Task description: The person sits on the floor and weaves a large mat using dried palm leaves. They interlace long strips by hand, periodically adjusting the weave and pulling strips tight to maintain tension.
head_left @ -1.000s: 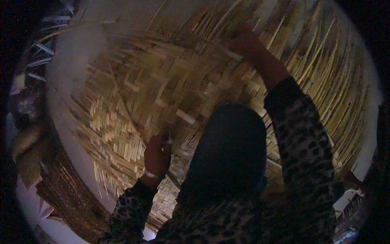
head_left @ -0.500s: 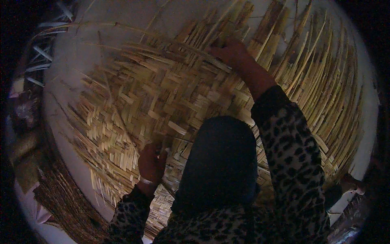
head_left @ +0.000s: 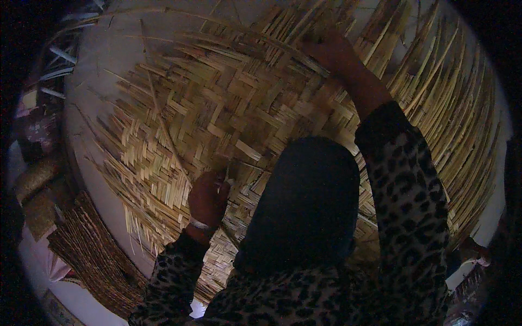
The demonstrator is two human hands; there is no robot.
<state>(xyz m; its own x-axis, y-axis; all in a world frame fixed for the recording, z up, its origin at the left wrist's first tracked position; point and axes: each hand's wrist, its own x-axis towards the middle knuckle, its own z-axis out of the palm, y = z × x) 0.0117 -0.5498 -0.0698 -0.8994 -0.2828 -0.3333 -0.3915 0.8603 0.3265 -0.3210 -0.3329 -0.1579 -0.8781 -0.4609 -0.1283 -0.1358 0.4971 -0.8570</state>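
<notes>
A large woven mat [head_left: 217, 117] of flat pale reed strips spreads under both my hands, in a zigzag pattern. My left hand [head_left: 208, 196] is closed near the mat's middle, beside my dark-clad knee [head_left: 304, 201]. A long thin reed strip [head_left: 166, 130] slants across the weave and runs into that hand; a short pale tip shows at its fingers. My right hand [head_left: 331, 53] reaches to the far side, fingers bent down on a strip. Another long strip [head_left: 239, 26] curves in from the left towards it. Dim light hides the right fingertips.
Loose unwoven strips [head_left: 457, 125] fan out along the right side of the mat. A bundle of dark brown stalks [head_left: 95, 255] lies at the lower left. Pale crossed bars [head_left: 62, 54] stand at the upper left. A foot or hand [head_left: 474, 252] shows at the right edge.
The whole view has shifted, so mat and hands sit higher and further right. My right hand has moved slightly right along the far strips. The left hand keeps nearly the same spot on the mat.
</notes>
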